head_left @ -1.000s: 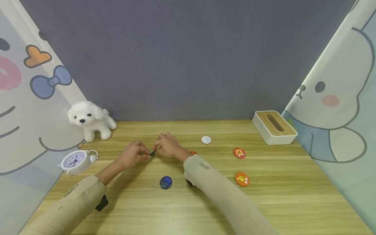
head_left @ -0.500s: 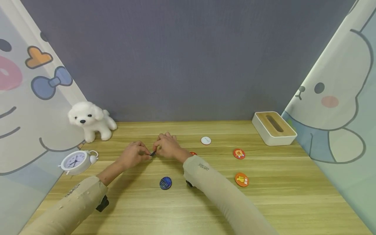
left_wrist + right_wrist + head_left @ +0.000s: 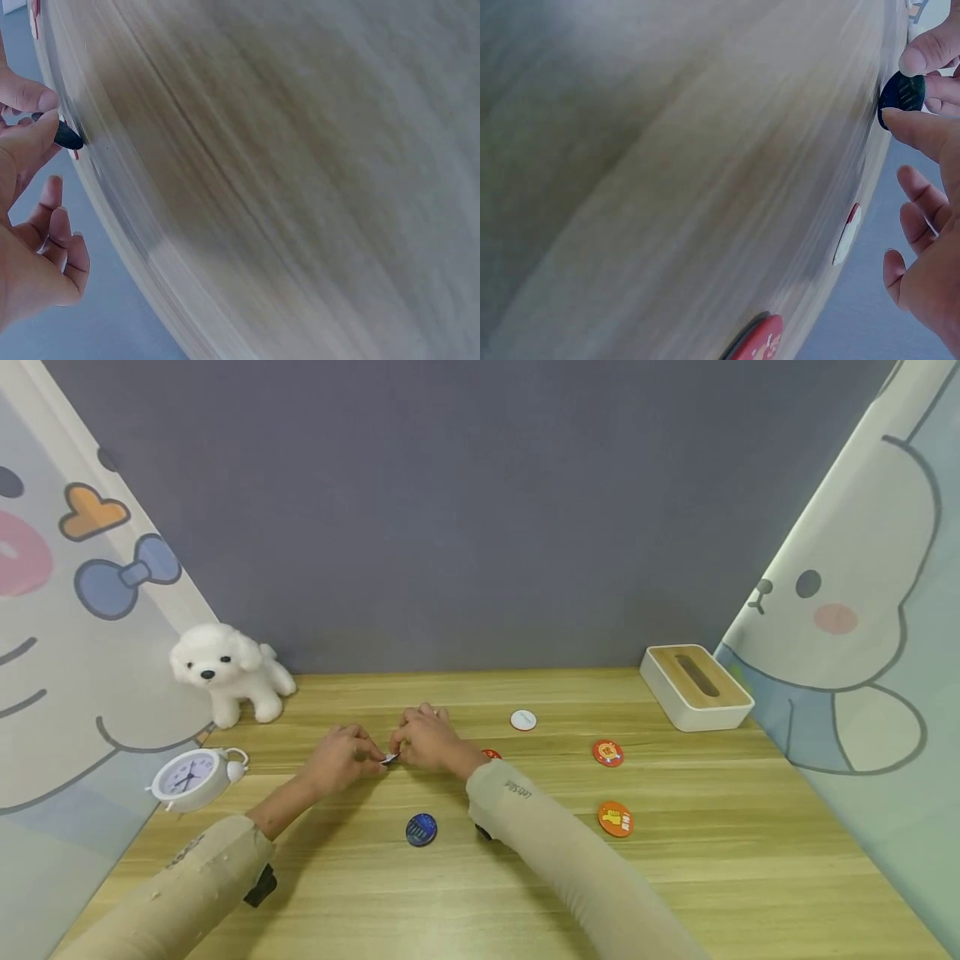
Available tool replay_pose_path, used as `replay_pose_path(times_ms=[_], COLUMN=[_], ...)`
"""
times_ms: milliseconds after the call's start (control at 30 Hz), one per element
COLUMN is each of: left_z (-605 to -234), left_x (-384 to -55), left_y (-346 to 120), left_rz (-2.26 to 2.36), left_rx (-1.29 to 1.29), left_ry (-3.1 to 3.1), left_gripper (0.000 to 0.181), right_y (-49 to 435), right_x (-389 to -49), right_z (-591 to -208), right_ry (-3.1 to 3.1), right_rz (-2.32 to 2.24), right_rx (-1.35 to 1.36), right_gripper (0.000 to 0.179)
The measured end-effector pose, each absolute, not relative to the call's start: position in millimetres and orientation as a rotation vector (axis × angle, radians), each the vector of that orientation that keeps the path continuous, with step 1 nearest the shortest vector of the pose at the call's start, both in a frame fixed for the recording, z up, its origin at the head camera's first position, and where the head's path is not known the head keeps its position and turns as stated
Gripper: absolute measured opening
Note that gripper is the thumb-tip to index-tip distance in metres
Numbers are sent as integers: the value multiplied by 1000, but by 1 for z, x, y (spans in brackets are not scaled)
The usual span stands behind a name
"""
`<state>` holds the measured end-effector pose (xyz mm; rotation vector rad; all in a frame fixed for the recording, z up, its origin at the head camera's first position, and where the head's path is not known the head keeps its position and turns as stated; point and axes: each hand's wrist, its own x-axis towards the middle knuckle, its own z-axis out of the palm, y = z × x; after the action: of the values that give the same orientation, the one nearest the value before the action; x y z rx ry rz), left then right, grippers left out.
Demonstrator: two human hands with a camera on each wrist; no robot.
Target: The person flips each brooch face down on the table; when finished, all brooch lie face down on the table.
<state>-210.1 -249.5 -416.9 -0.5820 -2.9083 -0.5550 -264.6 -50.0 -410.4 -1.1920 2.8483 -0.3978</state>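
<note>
Between the fingertips of both hands, a small dark blue round disc (image 3: 902, 97) with printed marks is held on edge just above the wooden table. My left hand (image 3: 341, 762) pinches its left side; my right hand (image 3: 429, 739) pinches the right side. In the left wrist view the disc (image 3: 68, 136) shows as a thin dark edge. A similar blue disc (image 3: 422, 830) lies flat nearer me. Partly hidden behind the right wrist is a red disc (image 3: 491, 754). Beyond that hand lies a white disc (image 3: 523, 720) with a red rim.
To the right lie a red printed disc (image 3: 608, 752) and an orange thumbs-up disc (image 3: 616, 819). A wood-topped white tissue box (image 3: 697, 689) stands at the back right. At the left are a white plush dog (image 3: 228, 672) and an alarm clock (image 3: 197, 778). A grey panel (image 3: 480, 518) borders the back.
The held disc has tilted slightly, showing a paler glint in the head view. Both hands keep their pinch at nearly the same spot. The head view has shifted a little.
</note>
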Motion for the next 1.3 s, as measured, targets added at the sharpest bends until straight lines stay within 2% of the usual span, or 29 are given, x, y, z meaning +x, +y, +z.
replay_pose_path(times_ms=[867, 1300], left_z=[-419, -412], left_x=[-208, -205], left_y=[-248, -248], left_rz=[-529, -328], left_rx=[-530, -717], left_ry=[-2981, -2942], left_gripper=[10, 10], right_y=[-52, -56], right_x=[-265, -258], right_z=[-414, -406], right_ry=[2844, 2841], right_rz=[-305, -74], right_rx=[-1233, -1295], right_gripper=[7, 17])
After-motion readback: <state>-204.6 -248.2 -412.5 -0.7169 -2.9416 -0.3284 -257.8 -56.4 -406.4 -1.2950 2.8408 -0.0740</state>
